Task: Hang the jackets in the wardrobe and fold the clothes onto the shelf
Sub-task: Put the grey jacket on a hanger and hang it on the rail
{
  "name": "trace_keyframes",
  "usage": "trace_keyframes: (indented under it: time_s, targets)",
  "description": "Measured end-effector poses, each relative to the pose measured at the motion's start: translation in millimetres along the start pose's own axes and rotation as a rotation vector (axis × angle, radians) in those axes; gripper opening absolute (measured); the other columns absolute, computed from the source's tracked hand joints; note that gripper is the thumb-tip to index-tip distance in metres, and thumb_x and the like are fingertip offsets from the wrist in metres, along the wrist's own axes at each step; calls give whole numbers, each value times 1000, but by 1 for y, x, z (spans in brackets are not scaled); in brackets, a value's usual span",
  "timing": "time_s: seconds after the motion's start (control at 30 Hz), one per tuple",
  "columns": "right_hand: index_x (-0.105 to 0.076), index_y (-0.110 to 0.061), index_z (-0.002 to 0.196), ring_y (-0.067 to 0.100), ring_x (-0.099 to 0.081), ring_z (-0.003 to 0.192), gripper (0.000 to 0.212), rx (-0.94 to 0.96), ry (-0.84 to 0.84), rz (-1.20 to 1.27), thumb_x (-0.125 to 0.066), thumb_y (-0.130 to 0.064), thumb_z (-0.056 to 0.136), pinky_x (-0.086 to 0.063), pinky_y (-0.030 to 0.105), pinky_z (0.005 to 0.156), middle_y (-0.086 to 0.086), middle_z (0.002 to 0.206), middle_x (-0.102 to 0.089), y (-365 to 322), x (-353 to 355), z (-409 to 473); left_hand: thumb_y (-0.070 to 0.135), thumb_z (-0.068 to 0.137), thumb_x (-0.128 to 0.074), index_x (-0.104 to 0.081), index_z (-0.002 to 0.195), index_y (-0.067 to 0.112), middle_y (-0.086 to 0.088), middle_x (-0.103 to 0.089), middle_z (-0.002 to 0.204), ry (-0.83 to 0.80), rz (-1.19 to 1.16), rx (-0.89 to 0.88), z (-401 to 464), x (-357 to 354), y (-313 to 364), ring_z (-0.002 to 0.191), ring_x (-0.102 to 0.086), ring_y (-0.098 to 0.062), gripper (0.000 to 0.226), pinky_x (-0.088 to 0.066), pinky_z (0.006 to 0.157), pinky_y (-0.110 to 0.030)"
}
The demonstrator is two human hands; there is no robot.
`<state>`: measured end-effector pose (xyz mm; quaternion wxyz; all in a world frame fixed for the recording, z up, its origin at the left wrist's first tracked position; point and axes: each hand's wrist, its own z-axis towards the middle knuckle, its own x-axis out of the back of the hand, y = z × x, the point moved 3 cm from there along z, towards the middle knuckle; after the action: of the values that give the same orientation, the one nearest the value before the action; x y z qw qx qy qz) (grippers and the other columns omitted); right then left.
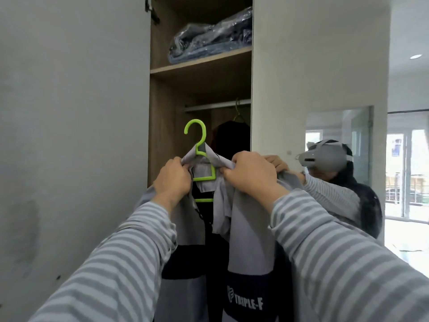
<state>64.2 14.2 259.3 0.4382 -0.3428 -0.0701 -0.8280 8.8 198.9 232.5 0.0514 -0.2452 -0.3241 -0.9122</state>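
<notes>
While both hands [209, 177] clutch the jacket [246, 228], wrapped clothes [209, 40] fill the wardrobe's shelf [199, 63].

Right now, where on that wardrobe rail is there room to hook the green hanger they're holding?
The rail looks bare along its left stretch, from the wardrobe's left wall to the dark garment already hanging at the right end. That right end is crowded. Both hands, left hand and right hand, grip the grey jacket on the green hanger below the rail.

Wardrobe shelf [199, 62], above the hanging rail [216, 105], bearing plastic-wrapped folded clothes [211, 38] toward its right end.
</notes>
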Motion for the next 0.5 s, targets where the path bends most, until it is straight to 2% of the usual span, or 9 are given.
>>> trace_keyframes:
  time_s: [0.13,0.23,0.3,0.37,0.43,0.5]
  targets:
    - [-62,-16,75,21,-61,74,32,-64,-194,118,-57,-47,84,-49,35,66,0,71,-58,1,-42,39,32,99,-36,-55,108,17,-10,-60,114,-85,-2,-14,51,-36,-30,105,-57,-32,26,-44,83,-39]
    - [-55,-19,67,23,-60,74,32,-139,-173,112,-58,-46,84,-47,33,64,0,70,-56,3,-66,71,37,96,-37,-54,103,24,-5,-61,107,-192,-52,-22,90,-56,-41,100,-57,-28,23,-44,87,-38]
    - [-53,-21,66,23,-60,74,32,-157,-130,95,-58,-46,85,-43,30,60,0,71,-56,0,-79,88,32,91,-43,-52,102,27,1,-58,102,-135,-162,-17,119,-57,-39,97,-53,-24,16,-37,90,-38]
    - [-58,-19,72,22,-60,72,31,-159,-81,50,-57,-46,87,-42,29,57,1,74,-58,-4,-91,101,26,87,-45,-52,105,27,5,-56,103,4,-325,-19,150,-52,-32,97,-50,-21,19,-30,88,-38]
    - [-63,-19,81,22,-60,72,29,-158,-36,-7,-54,-45,89,-46,31,59,2,77,-61,-8,-103,110,24,89,-42,-52,101,26,0,-57,111,56,-434,-51,182,-52,-21,104,-52,-25,16,-33,89,-39]
    - [-64,-19,86,22,-60,72,28,-166,-6,-41,-53,-45,91,-48,33,63,2,79,-62,-8,-113,115,25,94,-38,-52,103,23,-7,-57,119,10,-502,-47,211,-60,-9,110,-53,-31,17,-39,90,-36]
